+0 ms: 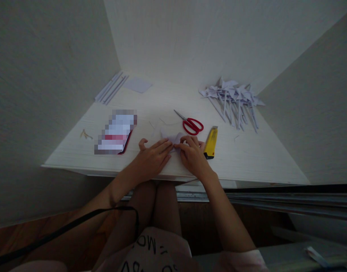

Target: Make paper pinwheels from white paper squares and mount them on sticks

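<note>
A sheet of folded white paper (173, 137) is between my hands near the front edge of the table, its corners bent up. My left hand (152, 160) comes from the left, its fingertips holding the paper down; the little finger side is not fully clear. My right hand (193, 153) pinches the right part of the paper with curled fingers. Part of the paper is hidden under the fingers. Just beyond lie red-handled scissors (192, 126), blades slightly apart. A yellow box cutter (211, 142) rests close to the right hand.
Several paper pinwheels (232, 92) on paper sticks are piled at the back right. Rolled paper sticks (112, 88) and a flat paper square (138, 84) lie back left. A phone (116, 132) lies left, beside small rubber bands (85, 134). Walls enclose the white table (261, 162).
</note>
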`<state>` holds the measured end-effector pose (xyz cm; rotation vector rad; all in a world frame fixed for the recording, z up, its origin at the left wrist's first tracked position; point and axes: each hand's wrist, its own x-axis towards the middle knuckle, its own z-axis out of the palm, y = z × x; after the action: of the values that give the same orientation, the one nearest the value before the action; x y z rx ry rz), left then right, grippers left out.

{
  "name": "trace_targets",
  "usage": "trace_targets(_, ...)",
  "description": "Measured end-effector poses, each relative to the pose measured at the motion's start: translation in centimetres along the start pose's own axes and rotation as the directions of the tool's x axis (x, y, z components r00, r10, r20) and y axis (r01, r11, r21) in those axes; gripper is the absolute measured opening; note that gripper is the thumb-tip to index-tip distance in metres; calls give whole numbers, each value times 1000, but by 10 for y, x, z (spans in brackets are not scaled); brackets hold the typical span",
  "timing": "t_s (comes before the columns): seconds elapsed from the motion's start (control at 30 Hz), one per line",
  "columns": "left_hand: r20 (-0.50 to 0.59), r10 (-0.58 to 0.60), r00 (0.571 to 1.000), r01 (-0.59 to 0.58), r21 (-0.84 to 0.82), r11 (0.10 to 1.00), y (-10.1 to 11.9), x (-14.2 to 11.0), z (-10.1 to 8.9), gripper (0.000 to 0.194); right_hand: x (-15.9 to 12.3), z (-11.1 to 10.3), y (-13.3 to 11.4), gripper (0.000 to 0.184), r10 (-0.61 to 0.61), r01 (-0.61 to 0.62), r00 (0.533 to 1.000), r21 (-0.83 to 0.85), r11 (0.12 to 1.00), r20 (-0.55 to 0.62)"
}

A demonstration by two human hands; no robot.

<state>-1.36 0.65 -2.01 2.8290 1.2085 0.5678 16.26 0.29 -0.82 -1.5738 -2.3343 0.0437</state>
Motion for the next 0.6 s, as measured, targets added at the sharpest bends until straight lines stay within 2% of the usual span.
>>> trace_targets(0.43,-19,90,996,-89,74,993,-2,0,-4,36,2,-2,4,31,-36,35,999,-29,999,-13)
trace_targets(0.6,5,3,1000,-3,-17,1000,-8,2,-9,36,7,-5,8,31,-52,54,998,-45,998,38)
